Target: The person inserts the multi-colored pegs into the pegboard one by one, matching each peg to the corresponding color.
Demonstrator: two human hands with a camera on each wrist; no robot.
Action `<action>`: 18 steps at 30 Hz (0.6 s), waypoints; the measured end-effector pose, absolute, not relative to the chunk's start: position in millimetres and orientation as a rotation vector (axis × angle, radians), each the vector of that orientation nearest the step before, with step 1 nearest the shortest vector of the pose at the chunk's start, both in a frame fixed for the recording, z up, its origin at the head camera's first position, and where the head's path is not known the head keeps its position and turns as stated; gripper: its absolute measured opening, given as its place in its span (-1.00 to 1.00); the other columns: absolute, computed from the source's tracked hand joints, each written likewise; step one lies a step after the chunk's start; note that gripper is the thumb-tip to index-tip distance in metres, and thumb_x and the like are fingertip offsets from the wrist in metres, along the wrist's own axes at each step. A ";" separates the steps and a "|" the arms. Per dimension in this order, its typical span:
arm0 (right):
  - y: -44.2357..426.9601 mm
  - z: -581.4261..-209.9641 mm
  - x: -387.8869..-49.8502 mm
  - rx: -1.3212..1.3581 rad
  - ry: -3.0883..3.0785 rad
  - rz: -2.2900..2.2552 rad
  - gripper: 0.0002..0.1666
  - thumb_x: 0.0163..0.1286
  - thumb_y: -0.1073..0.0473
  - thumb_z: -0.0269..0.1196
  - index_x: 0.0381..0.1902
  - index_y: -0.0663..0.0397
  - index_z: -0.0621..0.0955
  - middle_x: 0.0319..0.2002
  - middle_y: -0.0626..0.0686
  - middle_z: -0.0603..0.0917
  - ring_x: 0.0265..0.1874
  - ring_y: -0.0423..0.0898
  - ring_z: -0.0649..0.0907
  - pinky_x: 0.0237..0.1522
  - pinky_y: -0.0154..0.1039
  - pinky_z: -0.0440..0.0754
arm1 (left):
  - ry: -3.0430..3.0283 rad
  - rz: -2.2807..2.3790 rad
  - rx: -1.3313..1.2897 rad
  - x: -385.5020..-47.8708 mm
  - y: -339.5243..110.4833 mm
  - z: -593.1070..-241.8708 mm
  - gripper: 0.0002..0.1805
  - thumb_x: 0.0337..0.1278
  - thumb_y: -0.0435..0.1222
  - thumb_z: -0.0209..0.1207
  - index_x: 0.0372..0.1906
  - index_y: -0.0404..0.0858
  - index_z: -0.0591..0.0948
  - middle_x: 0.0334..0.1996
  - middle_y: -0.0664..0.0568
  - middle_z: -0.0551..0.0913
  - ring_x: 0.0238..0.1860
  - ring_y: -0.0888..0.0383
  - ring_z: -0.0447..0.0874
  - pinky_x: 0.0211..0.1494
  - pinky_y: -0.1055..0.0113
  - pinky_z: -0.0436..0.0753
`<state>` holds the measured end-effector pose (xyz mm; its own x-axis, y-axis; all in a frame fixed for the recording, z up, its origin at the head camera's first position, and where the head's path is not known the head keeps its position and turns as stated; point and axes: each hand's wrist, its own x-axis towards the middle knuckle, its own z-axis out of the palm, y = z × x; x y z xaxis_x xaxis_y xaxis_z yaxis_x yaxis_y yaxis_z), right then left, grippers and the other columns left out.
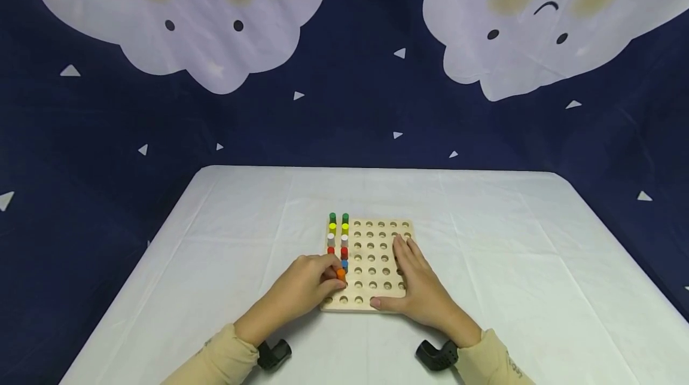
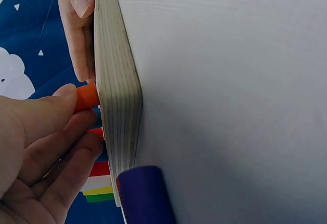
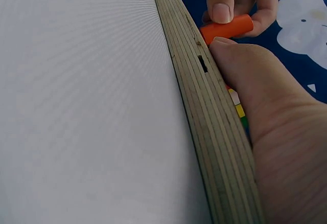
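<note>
My left hand [image 1: 305, 282] pinches an orange peg [image 1: 341, 275] between thumb and fingertips at the second column of a wooden peg board [image 1: 366, 307]. In the left wrist view the orange peg [image 2: 87, 97] stands against the board's face; how deep it sits is unclear. Above it in that column is a blue peg [image 1: 345, 265]. Two columns carry red [image 1: 344, 251], white [image 1: 344, 240], yellow [image 1: 345, 228] and green pegs [image 1: 345, 217]. Part of the left column is hidden behind my left hand. My right hand [image 1: 422, 289] rests along the board's right side, fingers straight, thumb at the near edge.
Several bare holes cover the board's middle and right. A white cloth [image 1: 258, 211] covers the table; a dark blue curtain [image 1: 355, 122] with clouds hangs behind. Black wrist devices [image 1: 273, 354] show below both hands. A dark blue cylinder [image 2: 145, 196] appears low in the left wrist view.
</note>
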<state>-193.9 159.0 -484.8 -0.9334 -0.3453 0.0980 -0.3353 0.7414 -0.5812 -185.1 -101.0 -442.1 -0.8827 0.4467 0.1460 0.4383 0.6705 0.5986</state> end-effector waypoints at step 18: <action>158.7 -484.8 -194.5 -0.557 2.905 -0.980 0.58 -0.12 -0.59 0.39 0.60 0.06 -0.09 0.61 0.05 -0.10 0.60 0.16 -0.15 0.47 0.32 -0.01 | 2.959 0.946 0.794 -183.2 -98.7 -441.9 -0.85 0.13 -0.20 0.37 -0.26 -0.11 0.63 -0.39 0.17 0.73 -0.38 0.45 0.61 -0.32 0.54 0.59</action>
